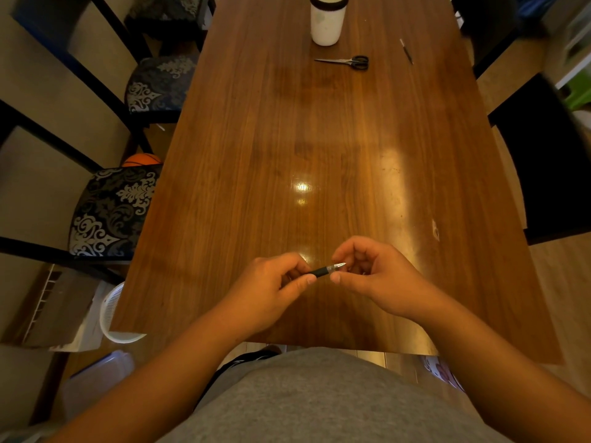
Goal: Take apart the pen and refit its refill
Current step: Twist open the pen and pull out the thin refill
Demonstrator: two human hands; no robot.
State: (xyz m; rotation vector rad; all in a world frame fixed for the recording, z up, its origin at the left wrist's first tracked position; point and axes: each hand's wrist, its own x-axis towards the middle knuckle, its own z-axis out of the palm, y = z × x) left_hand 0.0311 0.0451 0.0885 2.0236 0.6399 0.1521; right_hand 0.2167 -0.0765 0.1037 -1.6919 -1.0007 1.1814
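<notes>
Pen (327, 270) held just above the near end of the wooden tabletop (256, 155), roughly level, metal tip pointing to the person's right.

L hand (275, 282): thumb + fingers clamped on the black grip section; rest of the barrel hidden inside the hand.

R hand (374, 276): curled round the pen's tip end, thumb pad just below the clear/silver nose cone, index arched over it. Fingers near the tip, but can't tell if they actually pinch it or just sit beside it. Small glint inside the R palm, too small to ID.

Pen looks assembled at the visible end; the tip is on, no refill showing outside.

Rel. to pen, other items all at the far end of the tabletop, well apart from it:
- scissors (347, 61), black handles, lying flat, blades pointing left.
- white cylindrical container (327, 20), dark band at top, upright, just beyond scissors.
- thin dark stick-like item (406, 51) right of scissors, maybe a 2nd pen; can't tell.

Patterned chair seats (112, 209) along the left of the tabletop. Grey shirt (319, 401) at bottom.
</notes>
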